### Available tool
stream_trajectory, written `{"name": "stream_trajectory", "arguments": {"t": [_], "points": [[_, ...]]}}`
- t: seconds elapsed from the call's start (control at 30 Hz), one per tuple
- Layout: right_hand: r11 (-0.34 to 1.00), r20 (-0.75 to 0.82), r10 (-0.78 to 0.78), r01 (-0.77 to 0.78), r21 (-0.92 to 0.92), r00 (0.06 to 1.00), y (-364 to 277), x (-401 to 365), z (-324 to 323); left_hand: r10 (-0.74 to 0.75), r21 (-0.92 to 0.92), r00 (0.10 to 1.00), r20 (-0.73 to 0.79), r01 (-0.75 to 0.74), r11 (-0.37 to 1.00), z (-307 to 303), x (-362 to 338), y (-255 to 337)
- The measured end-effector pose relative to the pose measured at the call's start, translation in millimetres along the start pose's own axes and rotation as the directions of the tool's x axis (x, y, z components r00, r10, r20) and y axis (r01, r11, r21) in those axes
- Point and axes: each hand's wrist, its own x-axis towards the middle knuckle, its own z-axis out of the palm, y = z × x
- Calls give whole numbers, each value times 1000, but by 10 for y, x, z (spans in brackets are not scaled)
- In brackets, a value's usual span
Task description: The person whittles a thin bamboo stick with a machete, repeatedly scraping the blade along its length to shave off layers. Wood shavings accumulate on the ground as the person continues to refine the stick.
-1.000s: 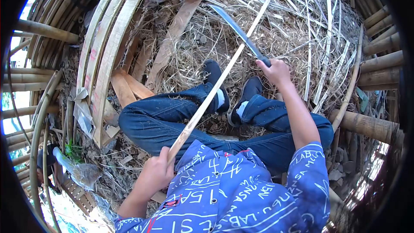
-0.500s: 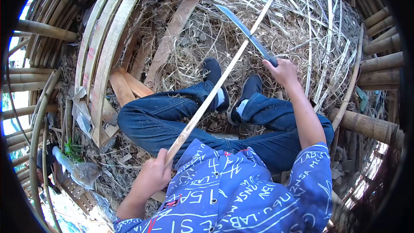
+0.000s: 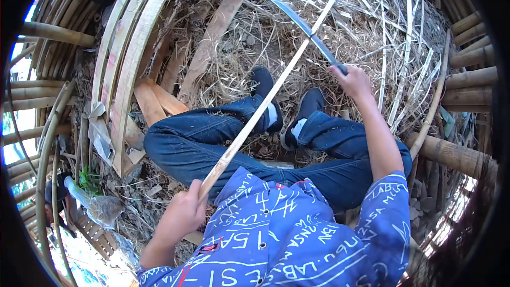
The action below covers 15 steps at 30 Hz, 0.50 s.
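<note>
My left hand (image 3: pixel 186 210) is closed around the near end of a long pale wooden strip (image 3: pixel 260 109), close to my waist. The strip slants up and away to the right, passing above my legs. My right hand (image 3: pixel 355 82) grips the dark handle of a long-bladed knife (image 3: pixel 302 23). Its bluish blade points up and to the left and crosses the strip towards the strip's far end. Blade and strip appear to touch at the crossing.
Thin shavings (image 3: pixel 239 79) and long split strips (image 3: pixel 406 48) litter the ground. A wooden slatted frame (image 3: pixel 130 64) stands at left. Bamboo poles (image 3: pixel 473 79) line both sides. My shoes (image 3: pixel 311 103) rest amid the shavings. Another person (image 3: pixel 58 196) shows at lower left.
My right hand and the knife have moved slightly away from me along the strip, towards its far end. My left hand has shifted slightly left, still holding the strip.
</note>
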Motion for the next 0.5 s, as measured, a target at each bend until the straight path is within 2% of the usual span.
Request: {"name": "stream_trajectory", "arguments": {"t": [0.07,0.13,0.17,0.23,0.27,0.33,0.4,0.43,0.5], "points": [[998,63,-42,38,59,997,-169,-165,-28,-32,-15,999,15,33,999,0,5,12],[972,72,-235,236,3,969,-276,-389,15,-38,7,999,36,37,999,13,43,11],[972,74,-236,236,7,969,-310,-406,16,-41,29,998,54,39,999,14,50,9],[945,174,-294,313,-91,940,-327,-449,-1,-33,37,998,51,32,999,-4,23,-11],[946,49,-305,309,-103,951,-165,-351,33,-26,39,998,50,24,999,-6,-5,-17],[999,-18,15,-16,-49,1000,140,-49,64,-15,41,999,36,13,999,-33,-9,14],[985,57,161,-157,-72,985,299,164,24,-45,27,999,19,45,999,9,-109,26],[996,-21,82,-82,-21,996,298,177,50,-38,18,999,34,37,999,5,-76,28],[997,-29,45,-46,-64,999,220,116,36,-22,-16,999,48,23,1000,-38,-31,-14]]}}
